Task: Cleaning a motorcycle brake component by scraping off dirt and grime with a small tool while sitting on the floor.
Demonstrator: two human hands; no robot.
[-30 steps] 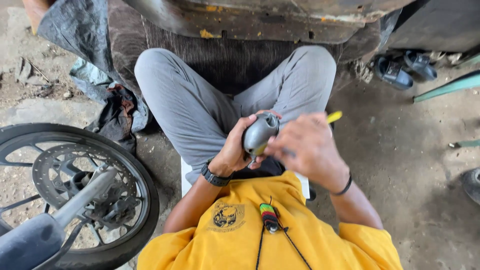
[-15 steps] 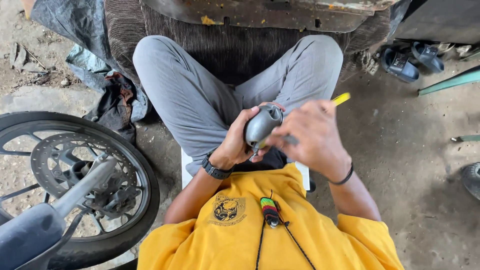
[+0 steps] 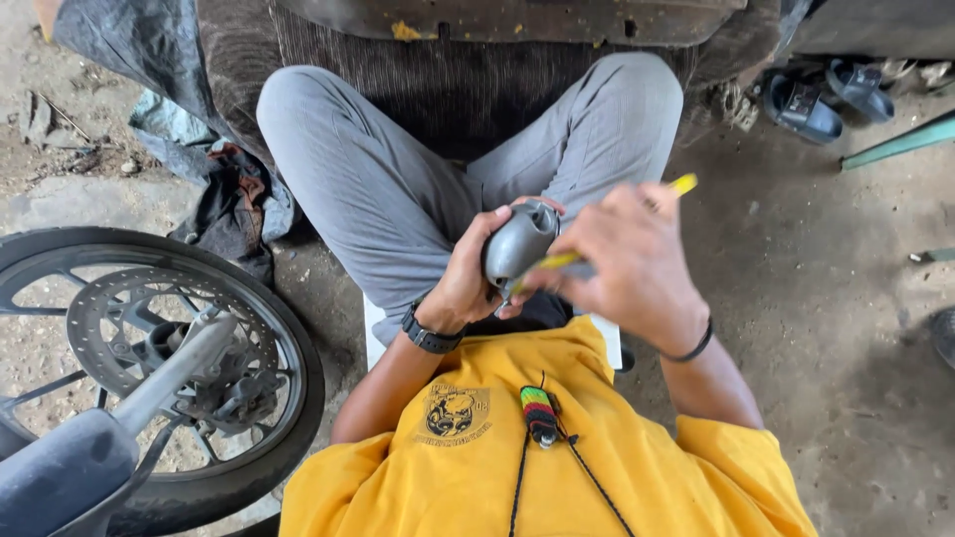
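I sit cross-legged on the ground in grey trousers and a yellow shirt. My left hand (image 3: 466,276) grips a rounded grey metal part (image 3: 519,242) and holds it up over my lap. My right hand (image 3: 632,261) is closed around a thin yellow-handled tool (image 3: 682,184). The tool's handle end sticks out past my fingers to the upper right, and its other end lies against the grey part. A black watch sits on my left wrist and a black band on my right.
A motorcycle front wheel (image 3: 149,348) with a brake disc and fork stands at the left. A dark rag (image 3: 234,199) lies beside my left knee. A pair of dark sandals (image 3: 816,99) rests at the upper right on the dirty concrete floor. A worn vehicle body edge (image 3: 517,20) spans the top.
The view has shifted slightly downward. My right hand has moved a little lower against the grey part, with the yellow tool still in it. My left hand keeps its grip.
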